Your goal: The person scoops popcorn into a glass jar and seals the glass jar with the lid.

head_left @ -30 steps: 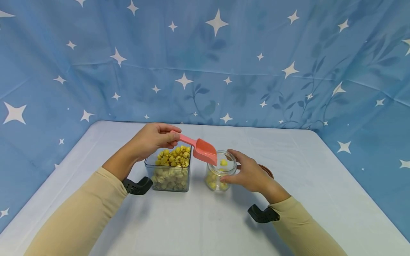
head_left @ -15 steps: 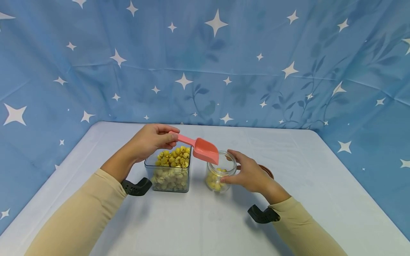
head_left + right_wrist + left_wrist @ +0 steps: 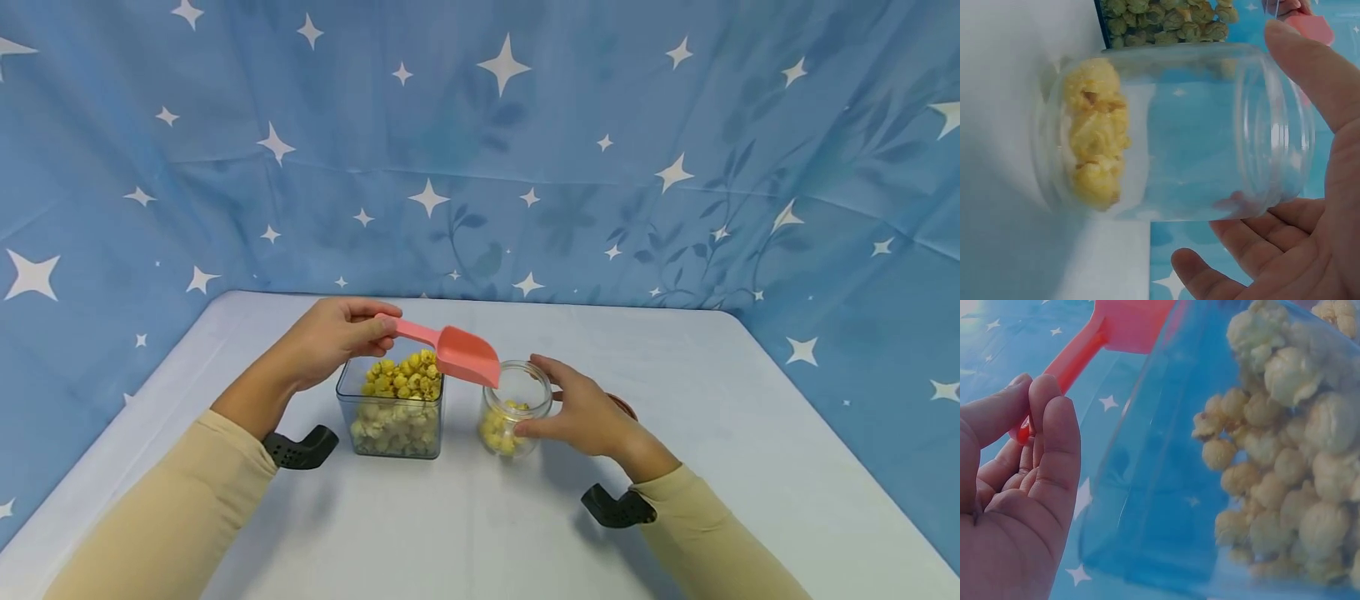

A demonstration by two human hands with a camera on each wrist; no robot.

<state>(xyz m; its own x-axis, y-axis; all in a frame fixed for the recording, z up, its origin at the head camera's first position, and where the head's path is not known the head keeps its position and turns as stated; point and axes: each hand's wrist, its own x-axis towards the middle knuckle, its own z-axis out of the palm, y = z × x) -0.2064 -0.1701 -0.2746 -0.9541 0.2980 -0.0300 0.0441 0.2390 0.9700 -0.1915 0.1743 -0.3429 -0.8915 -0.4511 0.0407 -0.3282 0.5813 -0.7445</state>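
Observation:
My left hand [image 3: 330,340] pinches the end of a pink scoop [image 3: 467,357] by its handle, between thumb and fingertips. No popcorn shows in the scoop's bowl, which hangs between the container and the jar, its tip by the jar's rim. My right hand [image 3: 581,408] curls round the side of an open glass jar [image 3: 1191,137], which stands upright on the table. A single layer of yellow popcorn [image 3: 1094,134] lies at the jar's bottom. Left of the jar, under my left hand, a clear square container [image 3: 397,429] holds a heap of popcorn [image 3: 1297,456].
Behind my right hand a brown round rim [image 3: 622,407] shows, mostly hidden. The white table [image 3: 465,533] runs back to a blue star-patterned curtain [image 3: 450,133]. A dark band [image 3: 300,450] sits on each wrist.
A piece of popcorn near the jar's mouth has dropped to the bottom. The scoop and my left hand have shifted left, off the jar's opening. My right hand stays on the jar.

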